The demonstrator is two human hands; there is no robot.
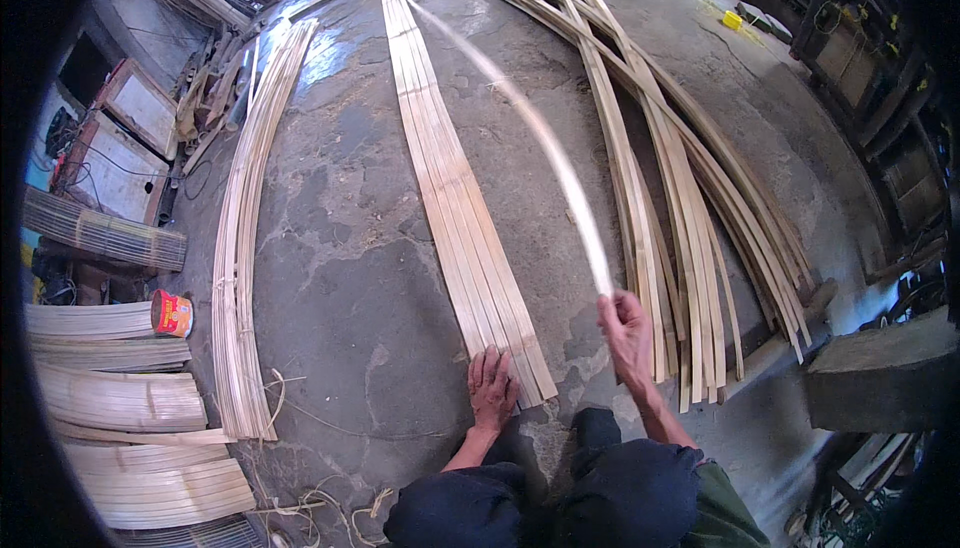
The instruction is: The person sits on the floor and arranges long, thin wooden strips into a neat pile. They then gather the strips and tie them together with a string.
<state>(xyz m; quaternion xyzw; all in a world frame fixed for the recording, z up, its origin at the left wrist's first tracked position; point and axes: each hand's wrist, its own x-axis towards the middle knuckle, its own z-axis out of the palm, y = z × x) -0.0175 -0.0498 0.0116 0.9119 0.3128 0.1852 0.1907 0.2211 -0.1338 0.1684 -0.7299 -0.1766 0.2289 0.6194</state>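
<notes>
1. Floor (340,288), grey and cracked, lies under almost everything.
2. Crossed pile (690,248): lots of long, pale sticks lie on the right side. Some go over others, so it looks messy.
3. Flat row (455,183): long, thin wood strips lie side by side in the middle of the floor. The near end is close to the person's knees.
4. Left bundle (245,228): more long strips are bunched together on the floor, left of the row. It bends a bit in this round view.
5. Slat stacks (130,398): flat bunches of pale slats sit along the lower left edge.
6. Grey block (885,368): it is big and sits at the right edge.
7. Dark trousers (630,498): both knees show at the bottom, near the row.
8. Single strip (545,138): it is long and bendy, and curves between the row and the crossed pile. Its far end is near the row's far end; I cannot tell if they touch.
9. Left hand (491,388): it is flat, resting on the row's near end.
10. Right hand (626,333): its fingers are closed around the single strip's near end.
11. Round tin (172,314): it is red and yellow, beside the top slats.
12. Yellow thing (732,20): it is small and far off, at the upper right.
</notes>
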